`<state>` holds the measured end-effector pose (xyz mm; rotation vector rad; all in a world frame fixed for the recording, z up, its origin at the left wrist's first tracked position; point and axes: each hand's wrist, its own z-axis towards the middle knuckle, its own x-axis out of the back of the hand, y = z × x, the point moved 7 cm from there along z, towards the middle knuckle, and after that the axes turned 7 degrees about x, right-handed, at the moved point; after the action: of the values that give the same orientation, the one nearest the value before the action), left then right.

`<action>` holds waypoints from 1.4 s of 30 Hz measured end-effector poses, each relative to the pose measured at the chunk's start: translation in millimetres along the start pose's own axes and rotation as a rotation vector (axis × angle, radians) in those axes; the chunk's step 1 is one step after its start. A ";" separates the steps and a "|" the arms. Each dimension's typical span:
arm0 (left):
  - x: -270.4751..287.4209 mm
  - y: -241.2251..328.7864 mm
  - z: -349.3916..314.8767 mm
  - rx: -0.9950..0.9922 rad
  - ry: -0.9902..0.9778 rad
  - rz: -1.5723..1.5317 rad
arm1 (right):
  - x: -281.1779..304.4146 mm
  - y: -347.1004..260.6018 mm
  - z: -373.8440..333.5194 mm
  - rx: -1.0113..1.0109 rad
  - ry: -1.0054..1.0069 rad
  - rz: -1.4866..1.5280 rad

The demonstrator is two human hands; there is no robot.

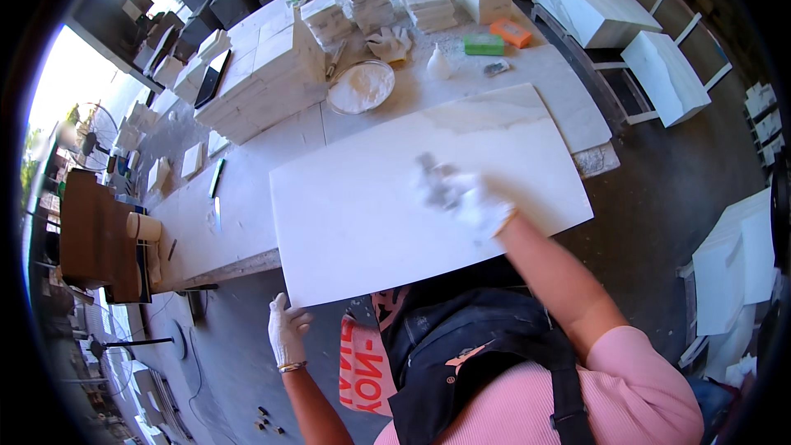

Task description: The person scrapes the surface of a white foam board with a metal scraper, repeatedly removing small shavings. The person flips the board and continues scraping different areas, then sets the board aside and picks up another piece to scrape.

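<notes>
Your gloved right hand (478,202) presses a blurred grey wad (435,181) against the white marble-look slab (354,214) lying beneath it; I can't tell whether those fingers clamp the wad or just push it. Your left hand (287,334), fingers loosely apart, hangs beside the slab's near-left corner, apparently holding nothing. Wiping looks underway: the face seems mostly clean, though finished and unfinished areas can't be told apart. Beyond your right hand sits a powder bowl (331,101).
</notes>
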<state>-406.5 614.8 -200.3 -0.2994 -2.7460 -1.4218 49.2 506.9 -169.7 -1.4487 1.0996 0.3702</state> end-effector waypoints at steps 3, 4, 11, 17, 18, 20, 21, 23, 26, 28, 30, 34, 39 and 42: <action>31.3 -9.1 3.2 0.025 0.135 -0.139 | 67.2 -105.2 -33.8 0.164 0.243 0.221; 41.7 -10.2 9.9 0.015 0.153 -0.154 | 108.9 -141.1 -49.5 0.297 0.258 0.114; -12.2 74.2 -22.5 -0.359 0.263 0.018 | 166.0 -224.0 -166.9 0.606 0.698 -0.546; -65.9 113.1 -22.5 -0.520 0.084 0.166 | 86.2 -178.5 -156.6 0.399 0.471 -0.943; -71.1 114.8 -24.7 -0.531 0.070 0.184 | 75.6 -167.3 -148.1 0.355 0.414 -1.042; -78.4 114.9 -29.8 -0.545 0.047 0.217 | 57.5 -149.9 -132.3 0.392 0.286 -1.279; -79.7 112.8 -33.0 -0.535 0.046 0.229 | 49.5 -142.8 -125.0 0.473 0.210 -1.418; -76.3 106.8 -40.1 -0.514 0.052 0.254 | 50.6 -127.0 -110.2 0.418 0.257 -1.597; -59.9 92.7 -47.2 -0.498 0.078 0.259 | 43.4 -116.1 -98.2 0.457 0.238 -1.726; -45.7 84.3 -50.4 -0.485 0.102 0.232 | 38.2 -110.6 -91.0 0.469 0.209 -1.738; -32.2 75.9 -52.7 -0.480 0.116 0.182 | 28.2 -100.6 -84.9 0.472 0.170 -1.729; -22.9 73.2 -59.8 -0.460 0.167 0.170 | 8.7 -90.7 -78.9 0.469 0.121 -1.740; -27.0 79.2 -66.2 -0.510 0.166 0.188 | 26.9 -106.1 -76.6 0.445 0.184 -1.732; -33.2 74.6 -52.1 -0.482 0.126 0.147 | 23.3 -91.5 -73.8 0.532 0.102 -1.674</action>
<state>-363.0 609.3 -114.0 -0.3975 -2.2010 -1.9643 105.3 415.8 -115.9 -1.4085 -0.2112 -1.0933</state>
